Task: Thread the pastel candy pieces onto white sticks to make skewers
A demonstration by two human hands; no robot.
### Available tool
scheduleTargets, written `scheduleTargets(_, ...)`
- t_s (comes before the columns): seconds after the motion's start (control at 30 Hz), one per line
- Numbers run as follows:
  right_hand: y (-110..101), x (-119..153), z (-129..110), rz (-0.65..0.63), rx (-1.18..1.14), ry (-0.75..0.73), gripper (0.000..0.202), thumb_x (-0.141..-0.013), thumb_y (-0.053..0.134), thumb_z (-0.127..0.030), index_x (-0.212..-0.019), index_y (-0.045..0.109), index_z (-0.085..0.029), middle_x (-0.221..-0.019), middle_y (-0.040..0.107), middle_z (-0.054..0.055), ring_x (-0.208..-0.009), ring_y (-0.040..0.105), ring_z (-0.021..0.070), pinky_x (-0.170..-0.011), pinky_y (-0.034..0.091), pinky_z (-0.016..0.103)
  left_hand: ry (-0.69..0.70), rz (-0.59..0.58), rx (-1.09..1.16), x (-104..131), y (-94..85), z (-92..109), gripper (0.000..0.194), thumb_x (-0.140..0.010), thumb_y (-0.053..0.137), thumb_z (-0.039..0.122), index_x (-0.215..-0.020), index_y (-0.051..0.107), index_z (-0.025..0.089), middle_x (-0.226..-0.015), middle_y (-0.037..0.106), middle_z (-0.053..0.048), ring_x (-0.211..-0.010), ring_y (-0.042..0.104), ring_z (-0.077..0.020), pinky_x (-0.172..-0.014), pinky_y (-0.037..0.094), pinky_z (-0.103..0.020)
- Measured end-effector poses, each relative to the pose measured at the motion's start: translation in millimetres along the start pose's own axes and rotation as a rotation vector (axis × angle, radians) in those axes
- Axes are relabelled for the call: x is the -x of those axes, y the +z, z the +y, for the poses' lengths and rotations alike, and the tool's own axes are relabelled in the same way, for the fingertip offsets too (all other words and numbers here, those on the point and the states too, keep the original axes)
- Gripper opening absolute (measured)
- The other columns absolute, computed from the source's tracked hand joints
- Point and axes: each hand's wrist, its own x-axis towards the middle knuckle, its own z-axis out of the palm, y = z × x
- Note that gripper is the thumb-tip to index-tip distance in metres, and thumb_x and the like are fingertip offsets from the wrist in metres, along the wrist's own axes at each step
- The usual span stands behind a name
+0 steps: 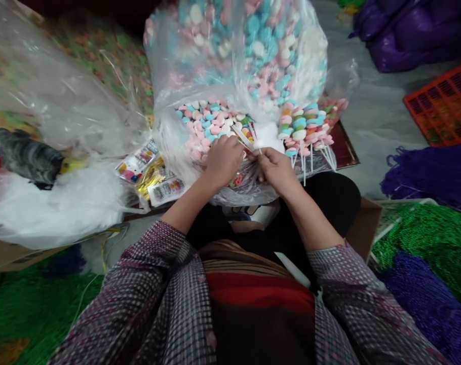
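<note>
My right hand (275, 166) is closed, thumb and forefinger pinched at the end of a thin white stick (242, 136). My left hand (225, 158) bends over the near edge of a pile of pink, blue and white candies (207, 124), fingers curled down; what they hold, if anything, is hidden. The pile lies in an opened clear plastic bag (249, 195). Just right of my right hand lie several candy skewers (301, 124), coloured pieces threaded on white sticks that point toward me. A white bundle (268, 136) sits between the pile and the skewers.
A big clear bag of candies (268, 45) stands behind the pile. On the left are printed wrappers (137, 161), gold ties (152, 178), white plastic bags (59, 203) and a tape dispenser (29, 157). At right are an orange crate (443, 104) and green strands (428, 233).
</note>
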Motion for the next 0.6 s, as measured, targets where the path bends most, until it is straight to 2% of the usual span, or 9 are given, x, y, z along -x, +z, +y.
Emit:
scheduleTargets(0.1,7.9,-5.8,3.9,0.025,0.238,-0.126,0.018,-0.098,0.050,-0.027,-0.097,0.066,-0.019,-0.089,0.076,0.008,-0.060,0.061,0.0159,-0.063,0.047,0.029,0.025,0.056,-0.007,6.5,5.1,-3.4,0.021,-0.097,0.056,0.024,-0.080,0.067,0.021,-0.098,0.067,-0.012,-0.098,0.053,-0.0290,-0.087,0.041,-0.044)
scheduleTargets(0.23,9.6,-6.0,14.9,0.120,0.476,-0.202,0.022,-0.102,0.045,-0.032,-0.101,0.064,-0.020,-0.087,0.075,0.012,-0.074,0.065,0.0240,-0.073,0.048,0.034,0.006,0.045,0.001,11.2,2.6,-2.6,0.022,-0.098,0.056,0.026,-0.080,0.066,0.021,-0.099,0.068,-0.013,-0.098,0.053,-0.0301,-0.085,0.039,-0.045)
scheduleTargets(0.4,13.1,-7.1,26.1,0.184,0.575,-0.194,0.027,-0.104,0.041,-0.031,-0.110,0.063,-0.018,-0.076,0.069,0.010,-0.070,0.063,0.0256,-0.071,0.047,0.035,-0.114,-0.033,0.034,-5.6,0.8,5.2,0.021,-0.097,0.052,0.019,-0.086,0.071,0.017,-0.104,0.067,-0.016,-0.108,0.056,-0.0344,-0.098,0.039,-0.050)
scheduleTargets(0.5,12.4,-8.6,29.8,0.217,0.574,-0.169,0.029,-0.104,0.040,-0.034,-0.112,0.063,-0.017,-0.072,0.065,0.009,-0.072,0.063,0.0271,-0.073,0.048,0.037,-0.088,0.023,0.090,-18.4,8.5,4.5,0.019,-0.094,0.054,0.016,-0.090,0.073,0.016,-0.103,0.067,-0.016,-0.111,0.056,-0.0351,-0.104,0.037,-0.053)
scheduleTargets(0.6,5.8,-12.4,33.9,0.259,0.509,-0.207,0.030,-0.104,0.040,-0.037,-0.110,0.063,-0.018,-0.078,0.067,0.011,-0.082,0.065,0.0288,-0.079,0.050,0.040,-0.053,0.098,0.163,-30.2,19.0,1.1,0.017,-0.093,0.056,0.017,-0.094,0.073,0.016,-0.101,0.067,-0.015,-0.118,0.054,-0.0360,-0.109,0.035,-0.054)
